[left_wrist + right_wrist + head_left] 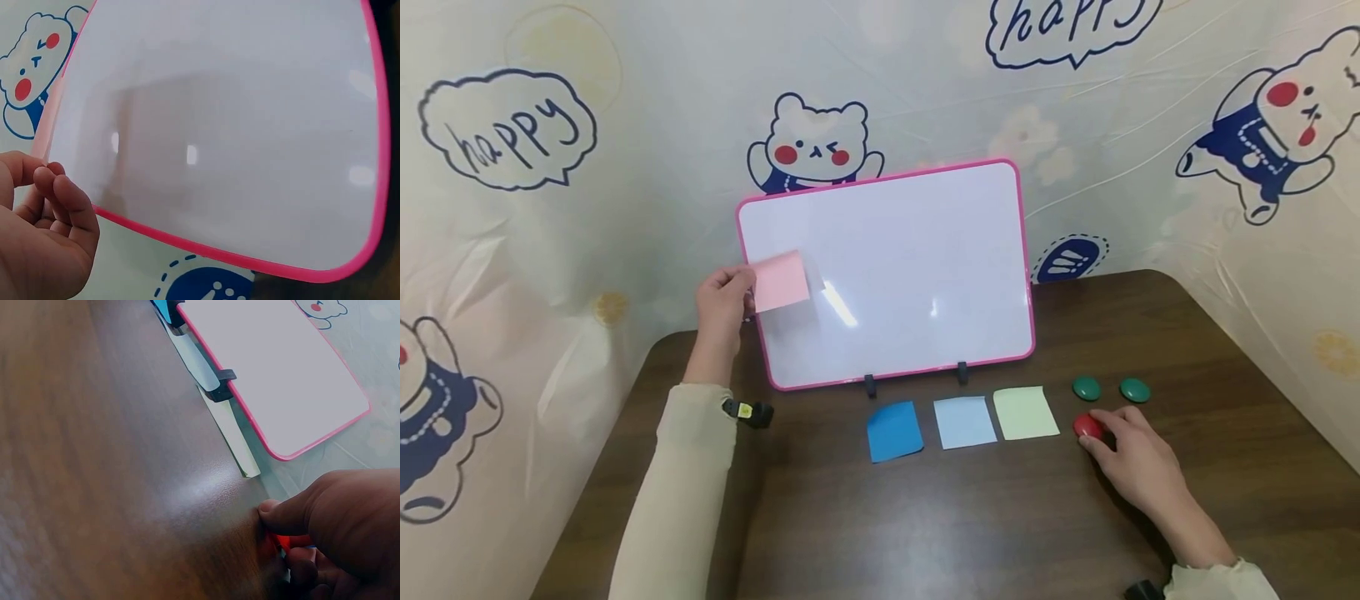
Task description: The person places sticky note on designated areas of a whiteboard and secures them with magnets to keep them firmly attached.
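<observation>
My left hand [724, 302] pinches the left edge of a pink sticky note [781, 282] in front of the left side of a pink-framed whiteboard [895, 242]. In the left wrist view the note [48, 125] is seen nearly edge-on beside the thumb and fingertips. On the table at the right, my right hand [1138, 457] grips a round red magnet [1087, 427] between thumb and fingers. The right wrist view shows only a bit of the red magnet [282, 541] between the fingers. Two green magnets [1086, 388] lie just beyond that hand.
A dark blue note [895, 432], a light blue note [965, 422] and a pale green note [1026, 412] lie in a row before the whiteboard. Black stand feet [870, 386] hold the board's lower edge. A printed curtain [647, 167] hangs behind the brown table [925, 525].
</observation>
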{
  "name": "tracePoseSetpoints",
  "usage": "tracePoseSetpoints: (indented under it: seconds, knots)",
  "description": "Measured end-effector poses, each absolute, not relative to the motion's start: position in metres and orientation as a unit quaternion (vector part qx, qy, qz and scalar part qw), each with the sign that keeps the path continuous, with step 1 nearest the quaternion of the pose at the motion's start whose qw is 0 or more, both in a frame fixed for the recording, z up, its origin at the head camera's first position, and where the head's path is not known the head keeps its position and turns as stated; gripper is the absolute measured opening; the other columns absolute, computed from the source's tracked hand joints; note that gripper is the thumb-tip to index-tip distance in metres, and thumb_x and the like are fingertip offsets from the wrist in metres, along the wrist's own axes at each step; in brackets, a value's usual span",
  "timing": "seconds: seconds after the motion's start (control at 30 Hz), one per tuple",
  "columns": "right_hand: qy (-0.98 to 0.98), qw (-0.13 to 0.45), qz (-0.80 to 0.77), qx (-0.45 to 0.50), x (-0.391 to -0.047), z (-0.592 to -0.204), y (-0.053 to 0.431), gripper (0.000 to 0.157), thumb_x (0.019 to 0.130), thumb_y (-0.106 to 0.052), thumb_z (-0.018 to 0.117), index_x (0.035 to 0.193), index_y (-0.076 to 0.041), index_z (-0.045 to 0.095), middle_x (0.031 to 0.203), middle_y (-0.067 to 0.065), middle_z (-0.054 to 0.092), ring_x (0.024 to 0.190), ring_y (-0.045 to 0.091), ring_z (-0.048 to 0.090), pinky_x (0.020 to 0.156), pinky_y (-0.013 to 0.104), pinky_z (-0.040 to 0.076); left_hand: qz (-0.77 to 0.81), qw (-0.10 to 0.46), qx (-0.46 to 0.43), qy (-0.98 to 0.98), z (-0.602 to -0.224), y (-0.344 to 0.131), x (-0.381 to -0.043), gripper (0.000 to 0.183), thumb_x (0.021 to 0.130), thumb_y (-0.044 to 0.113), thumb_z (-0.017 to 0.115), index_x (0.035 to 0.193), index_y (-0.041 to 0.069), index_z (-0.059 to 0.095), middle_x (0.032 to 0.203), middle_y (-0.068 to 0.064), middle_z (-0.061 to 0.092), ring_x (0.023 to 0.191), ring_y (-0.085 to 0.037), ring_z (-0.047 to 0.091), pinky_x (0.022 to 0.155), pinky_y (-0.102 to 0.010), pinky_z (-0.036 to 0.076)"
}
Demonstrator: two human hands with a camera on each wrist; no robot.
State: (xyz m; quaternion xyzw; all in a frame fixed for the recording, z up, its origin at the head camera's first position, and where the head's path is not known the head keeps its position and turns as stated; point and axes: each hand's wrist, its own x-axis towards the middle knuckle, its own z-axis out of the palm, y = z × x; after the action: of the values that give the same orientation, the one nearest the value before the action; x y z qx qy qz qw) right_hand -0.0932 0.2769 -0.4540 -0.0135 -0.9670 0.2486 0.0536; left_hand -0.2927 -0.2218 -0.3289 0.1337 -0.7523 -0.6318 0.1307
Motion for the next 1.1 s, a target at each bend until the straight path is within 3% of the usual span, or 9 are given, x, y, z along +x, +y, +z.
tracePoseSetpoints:
  seconds: [0.43, 1.1]
  knots:
    - [-0.968, 0.062, 0.244, -0.01, -0.093, -0.456, 0.278, 0.047, 0.085, -0.025, 0.071, 0.12, 0.003, 0.058, 0.102, 0.013, 0.049, 0.077, 0.026, 0.053, 0.061, 0.041, 0.043, -0.599, 0.156, 0.122, -0.776, -0.314, -0.219, -0.312, 0.036, 0.088, 0.044, 0.062, 0.11, 0.015, 0.064, 0.095, -0.007, 0.054, 0.076, -0.019, 0.053, 0.069, -0.025, 0.049]
    - [-0.967, 0.071, 0.243, -0.007, -0.093, -0.455, 0.277, 0.045, 0.085, -0.024, 0.071, 0.119, 0.003, 0.059, 0.102, 0.013, 0.05, 0.078, 0.027, 0.054, 0.062, 0.043, 0.044, -0.565, 0.184, 0.17, -0.787, -0.298, -0.211, -0.336, 0.03, 0.092, 0.038, 0.059, 0.111, 0.016, 0.066, 0.108, -0.002, 0.056, 0.093, -0.017, 0.05, 0.077, -0.027, 0.05]
